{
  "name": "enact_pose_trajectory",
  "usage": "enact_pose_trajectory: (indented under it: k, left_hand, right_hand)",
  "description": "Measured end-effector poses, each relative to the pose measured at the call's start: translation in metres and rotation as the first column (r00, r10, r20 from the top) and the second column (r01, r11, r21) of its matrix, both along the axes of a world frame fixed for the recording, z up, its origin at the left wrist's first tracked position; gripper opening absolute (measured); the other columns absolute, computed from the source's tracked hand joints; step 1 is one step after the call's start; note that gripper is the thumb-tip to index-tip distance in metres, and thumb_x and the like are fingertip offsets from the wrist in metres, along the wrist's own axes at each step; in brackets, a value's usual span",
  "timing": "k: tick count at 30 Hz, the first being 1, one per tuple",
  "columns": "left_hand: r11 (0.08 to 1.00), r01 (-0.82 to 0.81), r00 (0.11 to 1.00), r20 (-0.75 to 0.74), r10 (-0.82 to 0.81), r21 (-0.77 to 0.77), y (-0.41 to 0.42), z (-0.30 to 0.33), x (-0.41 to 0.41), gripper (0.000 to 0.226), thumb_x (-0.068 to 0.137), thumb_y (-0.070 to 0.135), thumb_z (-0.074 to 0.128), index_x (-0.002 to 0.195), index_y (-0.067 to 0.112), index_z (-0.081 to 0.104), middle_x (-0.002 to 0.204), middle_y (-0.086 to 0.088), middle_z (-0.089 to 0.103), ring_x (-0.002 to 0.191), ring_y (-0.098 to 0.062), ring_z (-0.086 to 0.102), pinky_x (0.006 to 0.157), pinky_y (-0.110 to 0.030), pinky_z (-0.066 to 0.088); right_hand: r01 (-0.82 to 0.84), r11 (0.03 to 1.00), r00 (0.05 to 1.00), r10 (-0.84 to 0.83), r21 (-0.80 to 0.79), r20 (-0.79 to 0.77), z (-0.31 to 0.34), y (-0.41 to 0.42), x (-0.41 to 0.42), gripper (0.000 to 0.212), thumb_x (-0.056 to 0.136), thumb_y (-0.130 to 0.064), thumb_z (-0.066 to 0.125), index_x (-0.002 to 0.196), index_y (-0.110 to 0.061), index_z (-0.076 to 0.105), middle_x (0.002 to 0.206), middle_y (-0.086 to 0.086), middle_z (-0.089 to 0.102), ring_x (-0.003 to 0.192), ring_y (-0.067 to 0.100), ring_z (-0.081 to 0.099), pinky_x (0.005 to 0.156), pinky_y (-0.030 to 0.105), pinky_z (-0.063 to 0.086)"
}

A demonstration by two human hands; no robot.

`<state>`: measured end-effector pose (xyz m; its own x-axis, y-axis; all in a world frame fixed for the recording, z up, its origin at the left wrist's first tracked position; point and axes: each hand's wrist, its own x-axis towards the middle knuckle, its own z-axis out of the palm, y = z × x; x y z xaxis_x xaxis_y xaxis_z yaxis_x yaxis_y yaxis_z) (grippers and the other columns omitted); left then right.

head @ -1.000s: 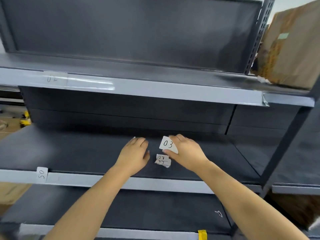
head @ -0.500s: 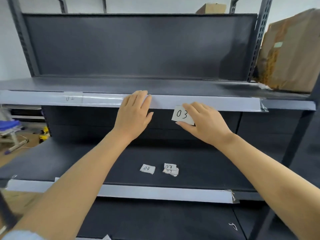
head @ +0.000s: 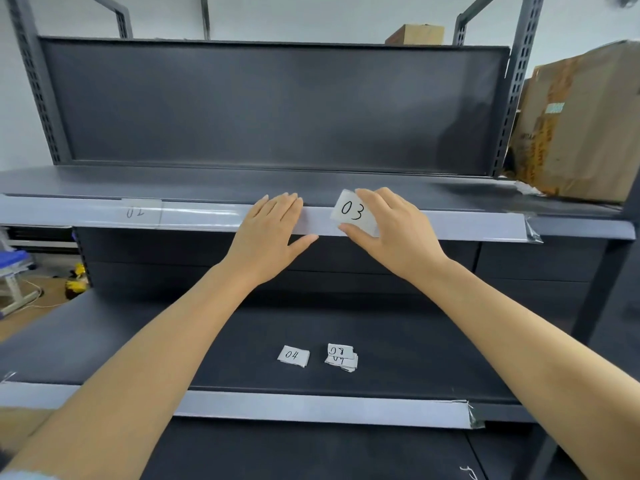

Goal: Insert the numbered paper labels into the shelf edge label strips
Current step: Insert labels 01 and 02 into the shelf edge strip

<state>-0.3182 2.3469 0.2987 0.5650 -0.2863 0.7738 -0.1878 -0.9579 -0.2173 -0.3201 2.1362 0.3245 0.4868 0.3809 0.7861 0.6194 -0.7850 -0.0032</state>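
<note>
The right hand [head: 394, 233] pinches a white paper label marked "03" [head: 353, 213] between thumb below and fingers above, its grip closed on the paper's right side. The label stands against the front of the upper shelf's label strip [head: 467, 226], its top edge rising just above the strip's upper lip; whether any part sits inside the strip cannot be told. The left hand [head: 270, 233] lies flat with straight fingers on the same strip, just to the left of the label, holding nothing; a short bare stretch of strip separates the two hands.

Farther left in this strip sits an inserted label reading "02" [head: 135, 213], well apart from the hands. The strip's right end [head: 531, 232] shows a loose, curled clear corner.

On the lower shelf [head: 138, 341], between the forearms, lie a single label marked "04" [head: 293, 355] and, just beside it to the right, a small stack of labels [head: 341, 357] whose top sheet reads upside down, apparently "08". The lower shelf's label strip [head: 311, 407] carries no readable writing.

A worn cardboard box [head: 581, 123] with illegible print rests at the upper shelf's right end, well apart from the hands.
</note>
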Motion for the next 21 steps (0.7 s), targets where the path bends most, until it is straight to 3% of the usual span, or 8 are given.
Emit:
enact_pose_trajectory:
  k: [4, 9, 14, 17, 21]
  left_hand:
    - [0.998, 0.042, 0.998, 0.048, -0.039, -0.054, 0.0, -0.003, 0.003, 0.059, 0.082, 0.036, 0.066, 0.122, -0.006, 0.056, 0.125, -0.019, 0.059, 0.116, -0.034, 0.056, 0.103, -0.045, 0.036]
    - [0.995, 0.057, 0.991, 0.129, -0.046, -0.081, -0.001, -0.006, 0.003, 0.055, 0.076, 0.034, 0.074, 0.114, -0.004, 0.062, 0.118, -0.017, 0.064, 0.107, -0.033, 0.062, 0.094, -0.044, 0.045]
    - [0.99, 0.096, 0.98, 0.184, -0.077, -0.099, -0.002, -0.005, 0.002, 0.051, 0.07, 0.032, 0.079, 0.105, -0.002, 0.065, 0.104, -0.013, 0.069, 0.093, -0.031, 0.066, 0.088, -0.038, 0.049]
    - [0.988, 0.105, 0.975, 0.209, -0.079, -0.113, -0.001, -0.005, 0.002, 0.05, 0.069, 0.033, 0.08, 0.103, -0.001, 0.066, 0.101, -0.011, 0.069, 0.091, -0.03, 0.066, 0.088, -0.032, 0.046]
    - [0.984, 0.121, 0.969, 0.23, -0.088, -0.132, -0.002, -0.007, 0.004, 0.047, 0.069, 0.033, 0.08, 0.1, 0.0, 0.067, 0.098, -0.011, 0.07, 0.088, -0.03, 0.066, 0.089, -0.031, 0.043]
  right_hand:
    - [-0.009, 0.993, 0.999, 0.014, 0.114, -0.046, 0.004, 0.01, 0.005, 0.049, 0.087, -0.046, 0.058, 0.123, -0.014, 0.052, 0.108, 0.001, 0.059, 0.101, 0.021, 0.052, 0.077, 0.027, 0.039]
    - [-0.054, 0.949, 0.973, 0.12, 0.31, -0.199, 0.012, 0.02, 0.007, 0.043, 0.086, -0.04, 0.063, 0.12, -0.017, 0.048, 0.118, -0.005, 0.052, 0.097, 0.014, 0.049, 0.077, 0.029, 0.044]
    - [-0.116, 0.876, 0.932, 0.259, 0.469, -0.254, 0.019, 0.026, 0.012, 0.02, 0.093, -0.017, 0.054, 0.113, -0.019, 0.053, 0.103, -0.007, 0.05, 0.088, 0.016, 0.05, 0.077, 0.039, 0.051]
    - [-0.098, 0.848, 0.917, 0.281, 0.521, -0.283, 0.025, 0.027, 0.013, 0.018, 0.095, -0.015, 0.048, 0.11, -0.021, 0.055, 0.096, -0.008, 0.053, 0.087, 0.021, 0.058, 0.063, 0.028, 0.046]
    - [-0.085, 0.811, 0.914, 0.295, 0.58, -0.279, 0.034, 0.026, 0.014, 0.017, 0.094, -0.014, 0.05, 0.109, -0.021, 0.055, 0.092, -0.01, 0.058, 0.086, 0.021, 0.063, 0.064, 0.029, 0.045]
